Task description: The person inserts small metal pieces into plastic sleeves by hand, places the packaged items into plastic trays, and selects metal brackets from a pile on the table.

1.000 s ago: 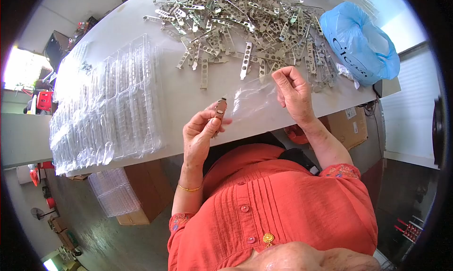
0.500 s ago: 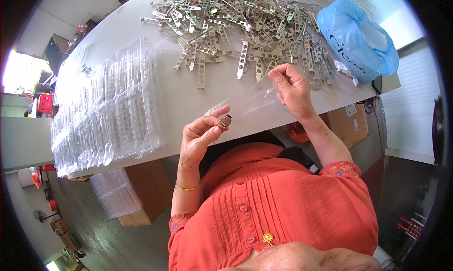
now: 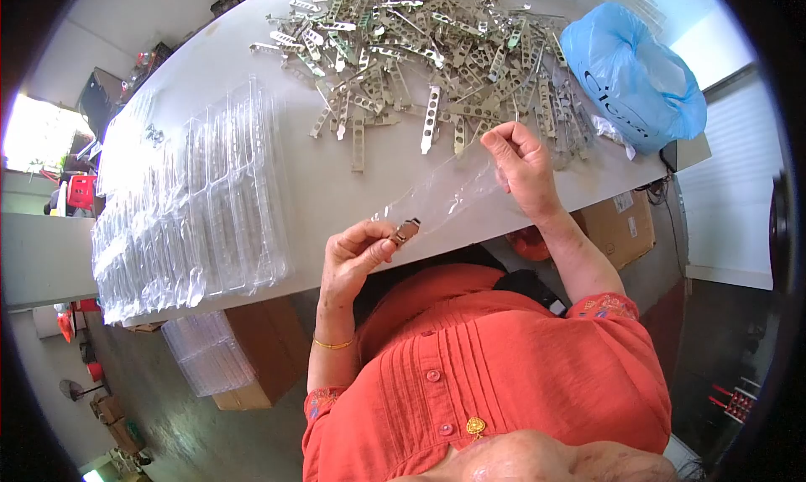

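Note:
My left hand [image 3: 357, 254] is closed, its thumb and fingers pinching a small metal bracket [image 3: 406, 231] seen end-on. A strip of clear plastic film [image 3: 453, 190] stretches from beside that bracket up to my right hand [image 3: 527, 170]. The right fingers pinch the far end of the film. Both hands are above the front edge of the table. Beyond them lies a big heap of flat metal brackets [image 3: 431, 119] with rows of round holes. Whether the film is attached to the bracket in my left hand, I cannot tell.
Clear plastic trays [image 3: 239, 171] packed with film-wrapped pieces stand at the left of the white table [image 3: 323, 192]. A blue plastic bag [image 3: 630, 79] rests at the right, with a crumpled white tissue [image 3: 611, 132] beside it. Cardboard boxes [image 3: 617, 227] are under the table.
The raised finger of my left hand has come down toward the bracket, which has tilted. The clear film now shows spread between both hands. My right hand has shifted only slightly.

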`<state>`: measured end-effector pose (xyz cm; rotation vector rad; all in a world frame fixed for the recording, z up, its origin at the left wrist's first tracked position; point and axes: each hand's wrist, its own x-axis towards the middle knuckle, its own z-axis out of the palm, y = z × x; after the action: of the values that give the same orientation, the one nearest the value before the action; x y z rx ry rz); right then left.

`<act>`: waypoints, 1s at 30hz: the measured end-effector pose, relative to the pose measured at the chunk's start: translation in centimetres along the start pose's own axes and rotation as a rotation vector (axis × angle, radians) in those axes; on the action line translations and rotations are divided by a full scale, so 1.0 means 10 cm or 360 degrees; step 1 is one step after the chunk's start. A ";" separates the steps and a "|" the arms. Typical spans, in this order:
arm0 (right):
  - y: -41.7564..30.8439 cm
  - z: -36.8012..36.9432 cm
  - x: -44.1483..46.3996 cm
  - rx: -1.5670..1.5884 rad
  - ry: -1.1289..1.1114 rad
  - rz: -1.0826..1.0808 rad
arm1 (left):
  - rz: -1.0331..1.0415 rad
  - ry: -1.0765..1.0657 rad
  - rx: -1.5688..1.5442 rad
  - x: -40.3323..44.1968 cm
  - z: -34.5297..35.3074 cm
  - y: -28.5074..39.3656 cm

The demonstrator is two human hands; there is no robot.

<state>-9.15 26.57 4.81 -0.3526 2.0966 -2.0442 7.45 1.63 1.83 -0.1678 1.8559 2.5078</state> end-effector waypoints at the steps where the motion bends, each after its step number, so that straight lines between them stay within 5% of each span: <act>1: 0.01 -0.01 0.01 0.0055 -0.0006 0.0021 | 0.0013 -0.0009 0.0001 0.00 -0.02 0.00; 11: 0.00 0.05 0.05 0.0167 -0.0034 0.0136 | 0.0004 -0.0073 -0.0030 0.01 0.08 0.13; 13: 0.01 0.04 0.05 0.0169 -0.0040 0.0133 | -0.0114 -0.0038 0.0389 -0.01 0.00 0.07; 17: 0.02 0.03 0.05 0.0167 -0.0056 0.0109 | -0.0160 0.0103 0.0351 -0.03 0.01 0.08; 22: 0.01 0.02 0.04 0.0188 -0.0040 0.0106 | 0.0208 0.0166 0.0143 -0.01 0.01 0.14; 30: -0.03 0.10 -0.04 0.0201 -0.0108 0.0097 | 0.0201 0.0177 -0.0011 -0.03 0.09 0.09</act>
<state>-8.44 25.76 5.03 -0.3290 1.9049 -2.0867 7.58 2.23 2.95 -0.2002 1.9580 2.6391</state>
